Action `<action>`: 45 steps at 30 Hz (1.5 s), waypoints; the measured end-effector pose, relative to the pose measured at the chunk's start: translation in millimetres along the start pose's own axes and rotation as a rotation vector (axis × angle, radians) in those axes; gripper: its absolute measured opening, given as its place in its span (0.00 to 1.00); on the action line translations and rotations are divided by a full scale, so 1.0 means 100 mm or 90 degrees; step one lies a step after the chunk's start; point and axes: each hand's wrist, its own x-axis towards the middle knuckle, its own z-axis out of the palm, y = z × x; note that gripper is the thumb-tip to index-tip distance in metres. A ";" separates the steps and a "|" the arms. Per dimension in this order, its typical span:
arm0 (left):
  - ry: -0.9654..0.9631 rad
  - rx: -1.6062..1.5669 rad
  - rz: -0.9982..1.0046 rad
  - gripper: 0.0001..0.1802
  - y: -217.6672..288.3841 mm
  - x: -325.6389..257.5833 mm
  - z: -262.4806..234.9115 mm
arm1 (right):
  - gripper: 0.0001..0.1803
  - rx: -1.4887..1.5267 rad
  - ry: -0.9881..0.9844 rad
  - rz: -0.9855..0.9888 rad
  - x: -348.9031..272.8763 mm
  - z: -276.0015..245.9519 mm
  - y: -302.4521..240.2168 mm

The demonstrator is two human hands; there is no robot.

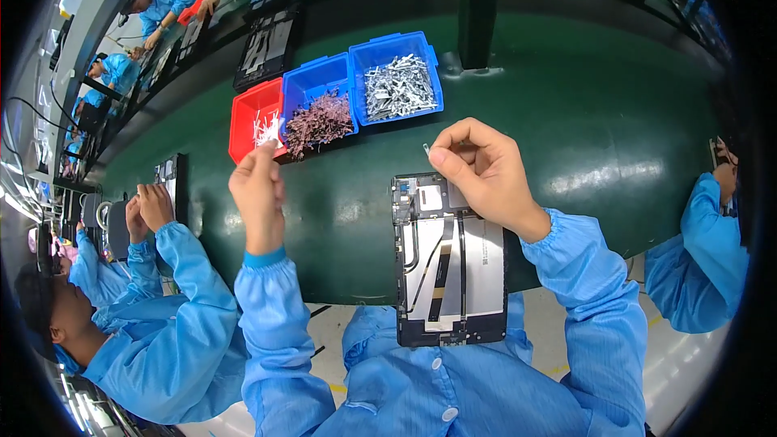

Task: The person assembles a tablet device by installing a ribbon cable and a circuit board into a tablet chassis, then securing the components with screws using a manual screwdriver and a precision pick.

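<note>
My left hand [259, 194] is closed in a pinch at the near edge of a red bin [244, 120]. White thin strips [265, 128] lie in that bin right by the fingertips; whether one is between them I cannot make out. Between thumb and forefinger my right hand [490, 174] pinches a small silvery piece [426, 148], held above the top of an opened tablet [473, 275]. The tablet lies upright before me, partly over the table's near edge, its white inner panel, black ribbon cables and small boards exposed. The right hand covers its upper right corner.
A blue bin [317, 73] holds a heap of brownish-purple small parts [320, 121]; another blue bin [388, 44] holds silvery small parts [399, 87]. Beyond stand a dark green post [476, 16] and more opened tablets [265, 50]. Co-workers in blue sit left [178, 299] and right [700, 263].
</note>
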 end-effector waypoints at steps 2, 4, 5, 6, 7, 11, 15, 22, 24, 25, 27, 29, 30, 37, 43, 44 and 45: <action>0.022 -0.012 -0.016 0.09 -0.04 0.21 -0.13 | 0.06 -0.003 0.037 0.024 0.00 0.00 -0.02; 0.048 -0.003 -0.015 0.10 -0.09 0.28 -0.19 | 0.05 0.004 0.019 0.056 -0.02 -0.02 -0.08; 0.074 0.007 -0.016 0.11 -0.11 0.30 -0.22 | 0.05 0.010 0.001 0.090 -0.03 -0.03 -0.11; 0.070 0.007 -0.019 0.11 -0.14 0.28 -0.21 | 0.05 0.008 0.005 0.091 -0.03 -0.05 -0.12; 0.070 0.026 0.010 0.11 -0.17 0.22 -0.21 | 0.05 0.011 0.006 0.096 -0.04 -0.06 -0.13; -0.105 0.149 -0.018 0.13 -0.15 -0.25 -0.18 | 0.05 0.029 0.029 0.102 -0.09 -0.12 -0.13; -0.421 0.300 -0.152 0.26 -0.05 -0.89 -0.10 | 0.03 -0.004 0.062 0.108 -0.29 -0.12 -0.13; -0.558 0.333 -0.087 0.39 -0.17 -1.37 0.04 | 0.04 -0.114 0.127 -0.032 -0.83 -0.06 0.11; -0.499 0.198 -0.192 0.36 -0.23 -1.39 0.10 | 0.04 -0.101 0.130 -0.050 -0.83 -0.03 0.12; -0.499 0.198 -0.187 0.36 -0.26 -1.40 0.16 | 0.04 -0.100 0.138 -0.033 -0.83 -0.04 0.12; -0.495 -0.034 -0.324 0.28 -0.29 -1.44 0.34 | 0.04 -0.099 0.145 -0.022 -0.83 -0.04 0.12; -0.490 -0.010 -0.385 0.17 -0.21 -1.50 0.45 | 0.04 -0.061 0.137 -0.011 -0.82 -0.03 0.11; -0.499 -0.035 -0.399 0.15 -0.23 -1.52 0.49 | 0.04 -0.061 0.137 -0.017 -0.81 -0.04 0.07; -0.373 -0.061 -0.011 0.11 0.23 -1.50 0.37 | 0.04 -0.005 0.078 -0.071 -0.45 0.02 -0.61; -0.174 0.174 0.479 0.11 -0.01 -1.42 0.47 | 0.04 0.148 -0.049 -0.055 -0.28 0.44 -1.10; -0.187 0.293 0.673 0.11 -0.13 -1.29 0.44 | 0.04 0.156 -0.068 -0.040 -0.27 0.48 -1.14; -0.185 0.276 0.668 0.10 -0.34 -1.18 0.43 | 0.04 0.124 -0.100 -0.018 -0.26 0.51 -1.16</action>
